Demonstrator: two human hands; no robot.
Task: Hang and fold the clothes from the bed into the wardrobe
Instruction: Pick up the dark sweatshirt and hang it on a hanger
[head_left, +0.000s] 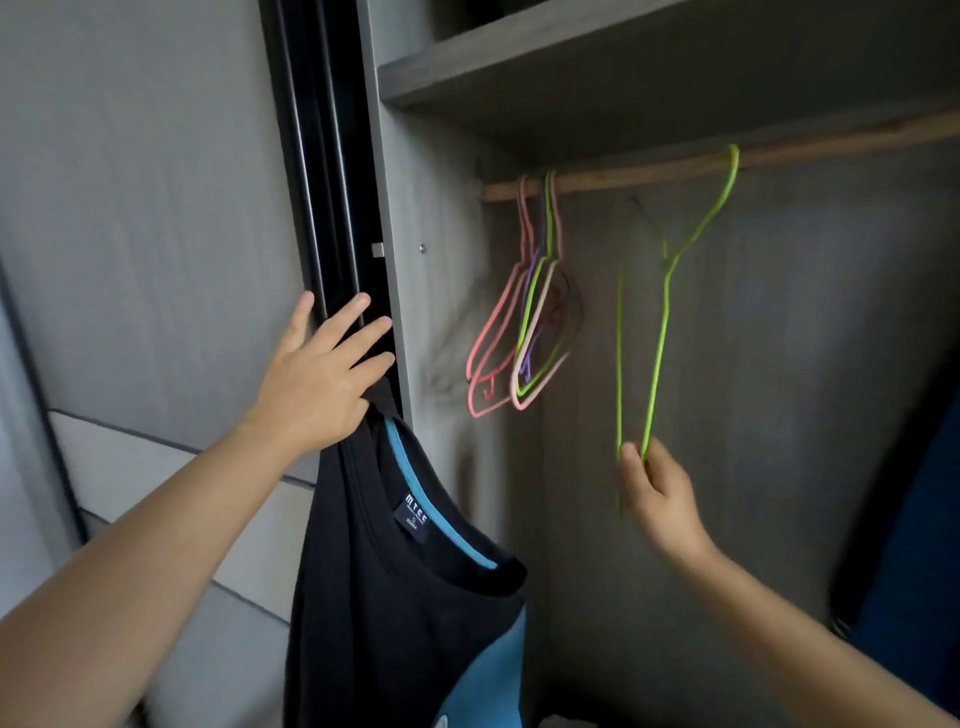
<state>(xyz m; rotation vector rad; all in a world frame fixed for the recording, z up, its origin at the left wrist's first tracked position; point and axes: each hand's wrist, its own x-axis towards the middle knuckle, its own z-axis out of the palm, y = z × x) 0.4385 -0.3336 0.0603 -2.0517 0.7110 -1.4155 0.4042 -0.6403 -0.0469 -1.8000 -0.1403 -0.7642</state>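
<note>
My right hand (655, 486) pinches the green hanger (655, 343), hooked on the rail (623, 174); my left hand (319, 384), seemingly flat-fingered, pins the shirt (395, 597), which could slip.

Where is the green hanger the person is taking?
In the head view, right of centre: the green hanger hooks over the wooden rail, its lower end pinched by the right hand, right of the bunched hangers.

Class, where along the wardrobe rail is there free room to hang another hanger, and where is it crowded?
Free: the wooden rail between the bunched pink and green hangers and the green hanger that the right hand pinches, and right of that. Crowded: the rail's left end.
</note>
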